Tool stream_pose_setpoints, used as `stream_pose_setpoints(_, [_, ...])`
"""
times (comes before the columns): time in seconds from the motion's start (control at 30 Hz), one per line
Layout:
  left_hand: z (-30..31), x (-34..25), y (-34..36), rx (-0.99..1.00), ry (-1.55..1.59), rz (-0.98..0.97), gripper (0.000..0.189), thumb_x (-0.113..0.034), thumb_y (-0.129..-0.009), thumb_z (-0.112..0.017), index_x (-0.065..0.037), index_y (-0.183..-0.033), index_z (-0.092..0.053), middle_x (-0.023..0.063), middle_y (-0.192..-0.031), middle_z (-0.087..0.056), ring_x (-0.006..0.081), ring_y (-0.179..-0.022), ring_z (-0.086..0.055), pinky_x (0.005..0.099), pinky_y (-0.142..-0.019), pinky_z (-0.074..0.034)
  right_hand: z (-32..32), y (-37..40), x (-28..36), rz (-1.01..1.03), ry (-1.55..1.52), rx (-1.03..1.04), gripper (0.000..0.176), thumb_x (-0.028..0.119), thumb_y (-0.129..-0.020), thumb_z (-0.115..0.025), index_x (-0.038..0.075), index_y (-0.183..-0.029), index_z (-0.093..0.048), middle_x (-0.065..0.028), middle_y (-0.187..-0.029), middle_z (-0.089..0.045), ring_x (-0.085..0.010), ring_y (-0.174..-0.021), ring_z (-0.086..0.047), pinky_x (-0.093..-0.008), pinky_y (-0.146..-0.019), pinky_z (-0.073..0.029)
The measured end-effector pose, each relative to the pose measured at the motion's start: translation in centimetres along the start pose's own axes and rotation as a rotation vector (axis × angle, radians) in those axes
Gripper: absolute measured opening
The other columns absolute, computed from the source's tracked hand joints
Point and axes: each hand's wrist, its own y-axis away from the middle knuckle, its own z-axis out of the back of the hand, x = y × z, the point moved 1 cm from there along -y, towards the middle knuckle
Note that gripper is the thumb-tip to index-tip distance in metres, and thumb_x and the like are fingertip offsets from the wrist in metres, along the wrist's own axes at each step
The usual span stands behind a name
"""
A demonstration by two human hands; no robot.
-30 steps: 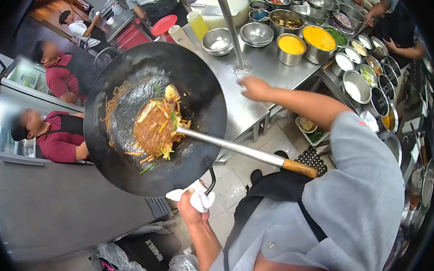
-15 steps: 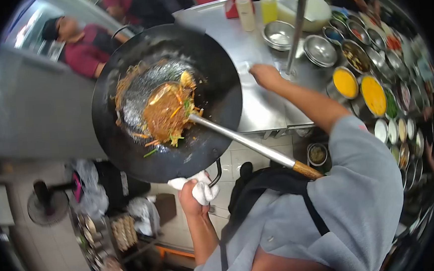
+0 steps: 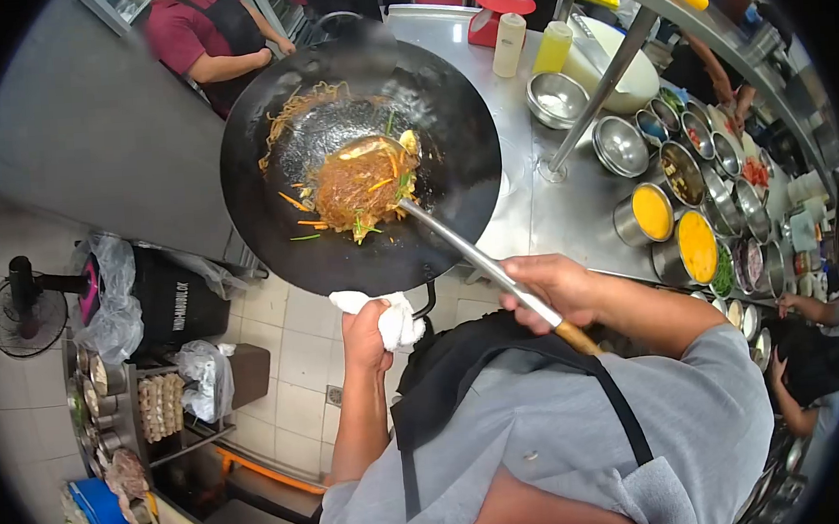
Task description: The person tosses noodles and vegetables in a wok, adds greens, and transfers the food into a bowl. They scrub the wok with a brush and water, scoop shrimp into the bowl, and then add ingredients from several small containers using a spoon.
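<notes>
My left hand [image 3: 367, 337] is closed round a folded white cloth [image 3: 396, 323] at the near rim of a large black wok [image 3: 274, 242], beside its loop handle [image 3: 429, 300]. The cloth hides the grip itself. In the wok lies a mound of brown noodles [image 3: 353, 191] with carrot strips and green bits. A steel ladle [image 3: 452, 236] with a wooden handle end rests its bowl in the noodles. My right hand [image 3: 561, 292] is at the ladle's shaft, thumb above and fingers curled beneath it.
A steel counter [image 3: 521, 189] carries squeeze bottles [image 3: 509, 47], metal bowls [image 3: 621, 146] and pots of yellow liquid [image 3: 652, 211]. A metal post [image 3: 601, 88] rises from it. A person in a maroon shirt [image 3: 180, 36] stands beyond the wok. A fan [image 3: 26, 305] and egg trays [image 3: 162, 407] are at left.
My right hand has come back from the counter to the ladle's shaft. The wok sits further right and slightly higher in view, as the camera has turned. My left hand keeps the cloth.
</notes>
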Motion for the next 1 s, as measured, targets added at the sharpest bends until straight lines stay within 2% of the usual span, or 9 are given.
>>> stream_pose_setpoints(0.07, [-0.3,0.1,-0.7,0.066,0.011,0.060,0.025,-0.006,-0.077,-0.048,0.004,-0.098,-0.056,0.0127,-0.082,-0.063,0.0217,-0.068,-0.064,0.0346,-0.059,-0.055,-1.8,1.2,1.5,-0.027,0.126,-0.091,0.025,0.023,-0.095,-0.050,0.007,-0.114,-0.049,-0.0011,-0.069,-0.046,-0.0079,-0.043,-0.038,-0.0251,-0.034,-0.036])
stream_pose_setpoints(0.17, [-0.7,0.5,-1.6,0.096,-0.018,0.095,0.024,-0.006,-0.076,-0.049,0.003,-0.096,-0.056,0.0115,-0.081,-0.062,0.0213,-0.066,-0.063,0.0345,-0.056,-0.055,-1.6,2.5,3.8,-0.058,0.029,-0.142,0.023,0.017,-0.094,-0.050,0.006,-0.114,-0.048,0.0004,-0.067,-0.043,-0.0054,-0.039,-0.034,-0.0232,-0.031,-0.031])
stream_pose_setpoints(0.47, [-2.9,0.4,-4.8,0.245,-0.076,0.124,0.025,-0.006,-0.074,-0.050,0.004,-0.096,-0.056,0.0126,-0.082,-0.063,0.0221,-0.066,-0.064,0.0353,-0.056,-0.055,-4.7,8.9,9.9,0.102,0.092,-0.325,0.028,0.016,-0.092,-0.052,0.004,-0.118,-0.049,0.0019,-0.065,-0.043,-0.0028,-0.037,-0.034,-0.0220,-0.028,-0.030])
stream_pose_setpoints(0.53, [-3.4,0.2,-6.0,0.280,-0.056,0.115,0.026,-0.005,-0.074,-0.048,0.005,-0.097,-0.057,0.0131,-0.082,-0.063,0.0224,-0.067,-0.064,0.0348,-0.057,-0.055,-4.4,10.7,11.0,0.169,0.050,-0.272,0.029,0.015,-0.093,-0.051,0.003,-0.119,-0.048,0.0018,-0.064,-0.043,-0.0022,-0.036,-0.034,-0.0208,-0.026,-0.029])
stream_pose_setpoints(0.73, [-3.6,0.1,-11.5,0.293,-0.133,-0.081,0.026,-0.002,-0.075,-0.047,0.002,-0.099,-0.057,0.0090,-0.082,-0.062,0.0192,-0.067,-0.063,0.0320,-0.059,-0.053,-3.4,14.1,11.2,0.283,0.006,-0.325,0.033,0.013,-0.093,-0.049,-0.001,-0.123,-0.048,0.0004,-0.064,-0.043,-0.0010,-0.036,-0.034,-0.0192,-0.024,-0.029])
stream_pose_setpoints(0.8, [-4.3,-0.2,-12.8,0.222,-0.129,-0.207,0.011,-0.001,-0.075,-0.051,0.000,-0.084,-0.057,0.0051,-0.076,-0.060,0.0137,-0.063,-0.058,0.0283,-0.056,-0.047,-2.8,14.2,10.8,0.286,-0.003,-0.332,0.037,0.012,-0.093,-0.049,-0.002,-0.126,-0.046,-0.0004,-0.064,-0.042,-0.0012,-0.036,-0.036,-0.0197,-0.024,-0.030])
stream_pose_setpoints(0.87, [-5.2,-1.3,-13.0,0.205,-0.112,-0.240,0.009,0.000,-0.074,-0.052,-0.001,-0.082,-0.057,0.0040,-0.073,-0.059,0.0134,-0.061,-0.058,0.0274,-0.056,-0.046,-2.4,14.1,10.2,0.247,0.075,-0.453,0.037,0.011,-0.091,-0.051,-0.001,-0.126,-0.047,-0.0001,-0.064,-0.042,-0.0013,-0.035,-0.035,-0.0193,-0.024,-0.029])
stream_pose_setpoints(0.9, [-5.1,-1.3,-13.6,0.208,-0.113,-0.264,0.010,0.000,-0.074,-0.052,-0.001,-0.083,-0.057,0.0042,-0.073,-0.059,0.0134,-0.061,-0.058,0.0274,-0.056,-0.046,-2.3,13.9,10.0,0.214,0.105,-0.463,0.018,0.013,-0.092,-0.053,0.004,-0.107,-0.051,0.0008,-0.064,-0.043,-0.0021,-0.035,-0.033,-0.0202,-0.026,-0.031])
stream_pose_setpoints(1.0, [-5.6,-0.6,-14.8,0.205,-0.091,-0.318,0.010,0.001,-0.074,-0.051,-0.001,-0.083,-0.057,0.0046,-0.073,-0.059,0.0135,-0.060,-0.058,0.0275,-0.055,-0.046,-0.6,12.4,8.7,0.150,0.270,-0.592,0.012,0.012,-0.091,-0.053,0.005,-0.100,-0.049,0.0004,-0.064,-0.043,-0.0037,-0.036,-0.035,-0.0219,-0.027,-0.032])
